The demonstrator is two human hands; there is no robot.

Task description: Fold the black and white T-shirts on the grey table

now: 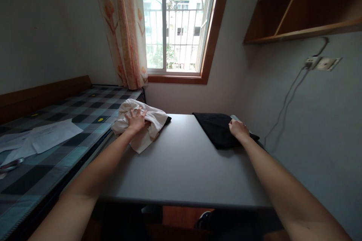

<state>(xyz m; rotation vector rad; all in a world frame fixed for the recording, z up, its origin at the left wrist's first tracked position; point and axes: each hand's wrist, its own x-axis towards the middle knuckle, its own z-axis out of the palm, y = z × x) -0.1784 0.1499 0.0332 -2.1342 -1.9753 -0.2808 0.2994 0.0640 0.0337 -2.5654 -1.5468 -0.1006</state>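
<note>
A crumpled white cloth [154, 118] lies at the back left of the grey table [181, 173], with a bit of black showing at its right edge. My left hand [136, 119] rests on top of it, fingers spread. At the back right lies a flat, folded black cloth [215, 130]. My right hand [239, 128] is closed at its right side, the fingers curled on the fabric. Something pale, partly hidden, shows just behind that hand.
Left of the table is a bed with a checked cover [96, 101] and loose papers [51, 139]. A curtain [127, 30] hangs by the window. A wooden shelf [305, 32] and a socket with a cable [312, 62] are on the right wall.
</note>
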